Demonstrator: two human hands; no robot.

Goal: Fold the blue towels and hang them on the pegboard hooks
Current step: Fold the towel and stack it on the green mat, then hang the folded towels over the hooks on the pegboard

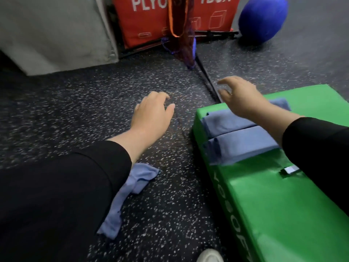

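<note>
Black long sleeves [66, 186], bare hands, possibly a white shoe [209, 256].

At the top centre of the frame, the red pad [149, 19] carries large white capitals cut off by the frame edge and by a hanging orange strap [174, 19]: "PLYO" to the strap's left, "BOX" to its right. Along the green pad [283, 205], lower right, white letters run lengthwise, perhaps "YOGOE", too blurred to confirm.
</note>
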